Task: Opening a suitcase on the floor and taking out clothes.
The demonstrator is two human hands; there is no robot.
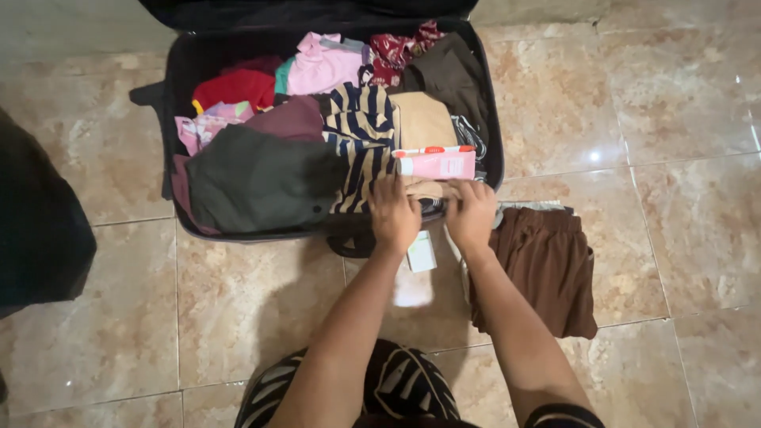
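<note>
Glossy marble-look floor tiles (682, 95), matt cloth garments, smooth pink plastic tube (437, 165)

A brown folded garment (547, 265) lies on the marble tile floor (674, 119), right of the suitcase. A small white card (422, 252) lies on the floor nearby. A dark cloth (36, 230) is at the left edge.

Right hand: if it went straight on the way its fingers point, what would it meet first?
Probably the pink tube, lying just beyond the right hand in the suitcase; depth is unclear.
</note>
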